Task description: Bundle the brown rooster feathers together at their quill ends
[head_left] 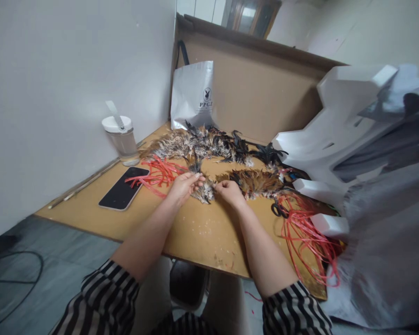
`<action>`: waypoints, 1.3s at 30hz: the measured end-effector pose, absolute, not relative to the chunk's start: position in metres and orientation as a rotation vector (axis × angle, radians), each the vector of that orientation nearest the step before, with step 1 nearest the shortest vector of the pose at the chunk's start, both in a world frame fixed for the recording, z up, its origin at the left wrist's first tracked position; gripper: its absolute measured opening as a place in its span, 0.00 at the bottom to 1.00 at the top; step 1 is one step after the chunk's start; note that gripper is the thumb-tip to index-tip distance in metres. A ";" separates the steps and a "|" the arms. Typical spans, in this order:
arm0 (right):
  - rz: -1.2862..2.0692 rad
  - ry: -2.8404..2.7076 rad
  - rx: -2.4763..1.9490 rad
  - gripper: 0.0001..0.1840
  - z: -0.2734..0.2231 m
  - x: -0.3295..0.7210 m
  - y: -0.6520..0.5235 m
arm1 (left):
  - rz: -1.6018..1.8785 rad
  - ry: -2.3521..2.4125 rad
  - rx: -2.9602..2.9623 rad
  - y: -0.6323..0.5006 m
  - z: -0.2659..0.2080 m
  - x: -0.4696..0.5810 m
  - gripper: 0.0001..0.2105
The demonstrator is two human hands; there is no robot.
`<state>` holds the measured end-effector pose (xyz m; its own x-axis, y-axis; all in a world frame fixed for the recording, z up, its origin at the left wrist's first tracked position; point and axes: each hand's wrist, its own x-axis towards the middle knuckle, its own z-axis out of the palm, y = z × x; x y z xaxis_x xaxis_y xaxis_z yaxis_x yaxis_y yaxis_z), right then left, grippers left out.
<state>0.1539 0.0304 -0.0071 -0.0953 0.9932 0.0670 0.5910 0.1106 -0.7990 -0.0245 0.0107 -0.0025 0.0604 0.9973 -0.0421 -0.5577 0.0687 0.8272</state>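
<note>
Near the middle of the frame, we see the left hand (185, 187) with its fingers bent together at a dark feather tuft (194, 163); we cannot tell whether they grip it. Just right of it, the right hand (230, 191) has its fingers curled into a pinch, but what they hold, if anything, is too small for us to make out. Between both hands, a small pale feather pile (206, 192) lies on the counter (195, 232). We find brown feathers (260, 181) right of centre and a long feather row (202, 142) above the hands. Red strips (160, 171) lie left of centre, partly over a phone (117, 195); scissors (278, 209) and more red strands (300, 228) sit at lower right.
</note>
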 end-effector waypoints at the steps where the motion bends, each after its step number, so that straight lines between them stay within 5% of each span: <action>1: 0.794 -1.772 -1.581 0.20 -0.008 0.152 0.031 | 1.351 0.760 0.751 0.011 -0.003 -0.024 0.09; 14: 1.257 -1.326 -1.258 0.12 -0.003 0.127 0.022 | 1.329 0.787 0.761 0.010 -0.004 -0.024 0.10; 29: 0.921 -1.336 -1.055 0.10 -0.007 0.120 0.022 | 1.068 0.820 0.915 0.005 0.000 -0.026 0.09; 39: 1.450 -1.087 -1.021 0.19 0.002 0.120 0.015 | 1.227 0.783 0.908 0.006 0.002 -0.026 0.10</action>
